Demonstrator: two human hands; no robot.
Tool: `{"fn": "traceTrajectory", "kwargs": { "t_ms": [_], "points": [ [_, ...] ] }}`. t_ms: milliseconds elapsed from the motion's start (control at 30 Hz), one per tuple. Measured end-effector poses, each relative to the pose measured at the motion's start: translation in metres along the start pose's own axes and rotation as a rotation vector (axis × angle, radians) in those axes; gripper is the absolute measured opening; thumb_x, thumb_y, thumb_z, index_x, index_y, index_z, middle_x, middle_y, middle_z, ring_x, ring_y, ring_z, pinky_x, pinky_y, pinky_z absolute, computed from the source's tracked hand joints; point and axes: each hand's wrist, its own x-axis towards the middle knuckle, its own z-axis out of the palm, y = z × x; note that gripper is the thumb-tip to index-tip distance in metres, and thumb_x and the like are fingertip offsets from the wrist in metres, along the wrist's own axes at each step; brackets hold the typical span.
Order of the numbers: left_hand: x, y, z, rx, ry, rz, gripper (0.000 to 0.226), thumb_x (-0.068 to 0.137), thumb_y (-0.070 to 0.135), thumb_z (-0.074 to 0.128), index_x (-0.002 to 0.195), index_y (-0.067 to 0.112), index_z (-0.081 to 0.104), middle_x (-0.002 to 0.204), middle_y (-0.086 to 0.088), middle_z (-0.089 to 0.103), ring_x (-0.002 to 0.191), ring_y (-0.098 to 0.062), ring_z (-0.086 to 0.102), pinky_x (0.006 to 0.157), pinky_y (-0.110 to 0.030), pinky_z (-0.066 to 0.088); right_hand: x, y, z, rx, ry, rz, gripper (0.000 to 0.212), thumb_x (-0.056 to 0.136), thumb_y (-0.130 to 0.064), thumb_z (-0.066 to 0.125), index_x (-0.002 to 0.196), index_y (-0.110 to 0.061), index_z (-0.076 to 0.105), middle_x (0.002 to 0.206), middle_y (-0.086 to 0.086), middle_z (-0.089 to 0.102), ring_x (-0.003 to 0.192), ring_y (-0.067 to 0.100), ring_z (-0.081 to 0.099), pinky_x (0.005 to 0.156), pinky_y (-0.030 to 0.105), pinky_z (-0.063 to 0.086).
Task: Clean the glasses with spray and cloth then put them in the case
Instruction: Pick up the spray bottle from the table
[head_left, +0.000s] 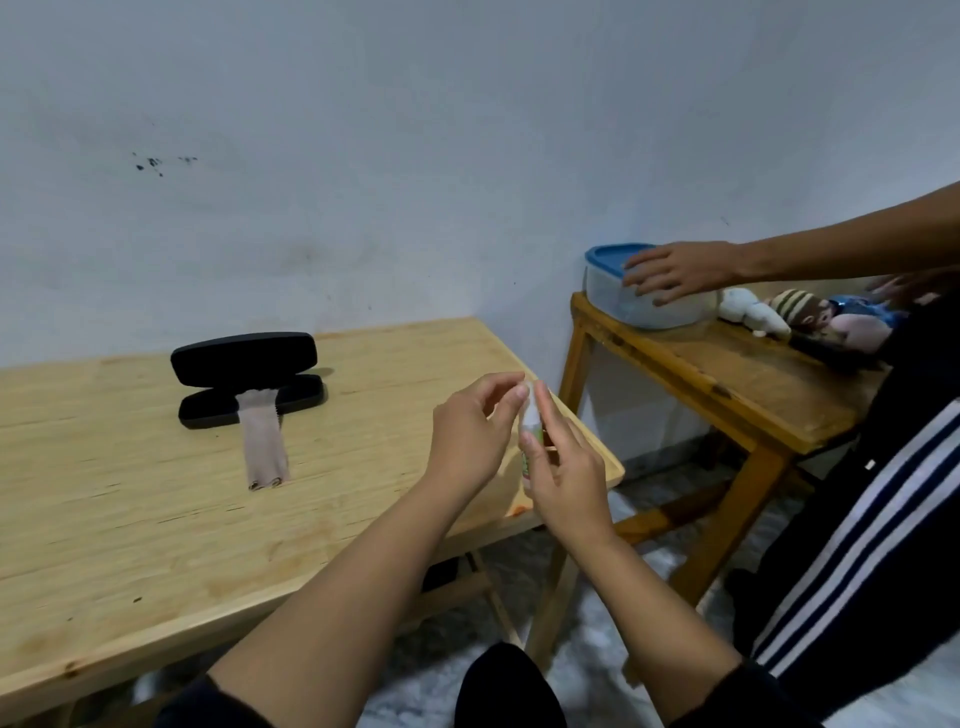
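Pale wooden worktop (156, 519), center frame: the right hand (569, 467) grips a spray bottle (532, 421) while the left hand (470, 431) pinches its cap. At left, a cloth (265, 441) trails from the open black case (249, 379).

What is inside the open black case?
One end of the folded cloth lies in the black case, the rest trailing onto the table. No glasses show; beneath the cloth is hidden.

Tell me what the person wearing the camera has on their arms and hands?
Both hands, the left hand and the right hand, are bare: no gloves, and no rings or watch that I can see. The forearms are bare too, with dark sleeves pushed up near the elbows.
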Motion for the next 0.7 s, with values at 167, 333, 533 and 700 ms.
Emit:
{"fn": "traceTrajectory", "kwargs": {
  "t_ms": [167,333,533,700],
  "points": [
    [0.003,0.006,0.01,-0.145,0.006,-0.103,0.016,0.088,0.03,0.059,0.1,0.025,0.068,0.095,0.01,0.07,0.09,0.0,0.061,0.074,-0.011,0.044,0.0,-0.001,-0.004,-0.002,-0.014,-0.022,0.053,0.097,-0.021,0.046,0.147,-0.024,0.028,0.115,0.008,0.061,0.075,0.014,0.058,0.069,0.022,0.048],
    [0.009,0.011,0.013,-0.242,0.051,-0.172,0.011,0.088,0.022,0.059,0.092,0.024,0.069,0.093,0.007,0.071,0.092,-0.005,0.063,0.083,-0.023,0.05,0.003,-0.008,-0.011,-0.007,0.021,-0.047,0.051,0.096,-0.011,0.047,0.145,-0.017,0.032,0.12,0.016,0.059,0.099,0.01,0.052,0.08,-0.004,0.034],
    [0.01,0.014,0.021,-0.362,0.067,-0.235,0.014,0.089,0.022,0.059,0.099,0.021,0.068,0.1,0.004,0.07,0.098,-0.007,0.063,0.089,-0.026,0.05,0.008,-0.01,-0.013,-0.012,0.063,-0.086,0.05,0.095,-0.02,0.04,0.144,-0.019,0.028,0.103,0.007,0.059,0.084,-0.001,0.046,0.076,-0.001,0.035],
    [0.013,0.015,0.027,-0.398,0.071,-0.266,0.011,0.089,0.024,0.058,0.093,0.028,0.068,0.102,0.005,0.069,0.099,-0.01,0.062,0.09,-0.029,0.05,0.006,-0.006,-0.016,-0.071,0.079,-0.112,0.049,0.095,-0.017,0.039,0.144,-0.01,0.035,0.098,0.01,0.058,0.086,-0.005,0.04,0.079,-0.003,0.032]
  ]
}}
